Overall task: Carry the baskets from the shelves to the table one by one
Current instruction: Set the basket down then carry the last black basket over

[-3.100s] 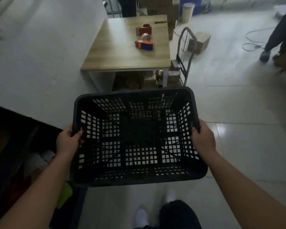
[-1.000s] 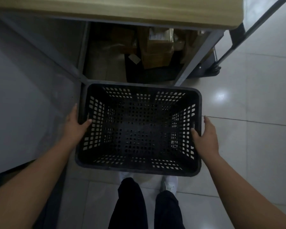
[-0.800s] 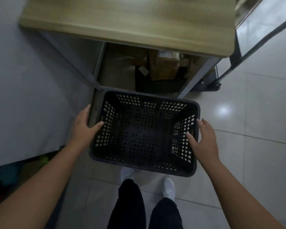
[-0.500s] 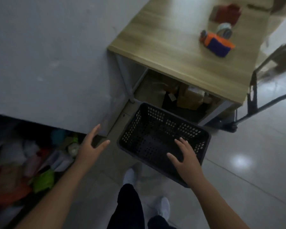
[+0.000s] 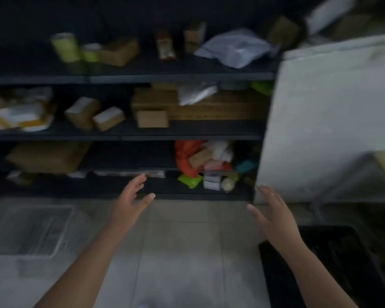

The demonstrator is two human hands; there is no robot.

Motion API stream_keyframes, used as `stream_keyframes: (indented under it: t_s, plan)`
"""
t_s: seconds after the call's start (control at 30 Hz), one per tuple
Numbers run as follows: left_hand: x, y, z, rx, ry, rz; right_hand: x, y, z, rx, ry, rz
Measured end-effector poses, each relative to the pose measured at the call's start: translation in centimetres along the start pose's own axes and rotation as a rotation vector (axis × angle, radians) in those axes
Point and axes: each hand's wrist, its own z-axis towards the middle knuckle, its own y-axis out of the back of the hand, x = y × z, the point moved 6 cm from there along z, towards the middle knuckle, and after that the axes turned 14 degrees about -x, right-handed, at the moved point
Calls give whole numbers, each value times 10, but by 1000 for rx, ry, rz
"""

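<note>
The black plastic basket [image 5: 342,263] sits on the floor at the lower right, partly behind my right forearm. My left hand [image 5: 131,201] hangs empty with fingers spread in front of the lowest dark shelf [image 5: 98,187]. My right hand [image 5: 273,216] is also empty and spread, above the floor tiles just left of the basket. The dark shelving [image 5: 129,134] fills the upper left of the blurred head view. I see no other basket on the shelves.
The shelves hold cardboard boxes [image 5: 152,118], green cans [image 5: 66,46], plastic bags [image 5: 233,48] and an orange bag [image 5: 187,156]. A grey-white panel [image 5: 325,121] stands at the right. A pale flat sheet [image 5: 31,230] lies on the floor at left.
Both hands have let go of the basket, which now rests on the floor by the table. The view has swung left from the table to the shelves.
</note>
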Motion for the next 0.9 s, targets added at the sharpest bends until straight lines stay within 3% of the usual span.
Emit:
stream_keyframes:
  t_s: [0.2,0.37,0.57,0.9]
  plan:
    - [72,267,-30,-364,171,2,215,-160,-34,222,249,114]
    - [104,434,-79,-685,223,34,367,-286,-96,466,421,203]
    - [150,549,-141,-1032,380,7,496,-399,-157,726,606,237]
    - [200,678,-217,-1569,557,72,678,-583,-247,1061,991,242]
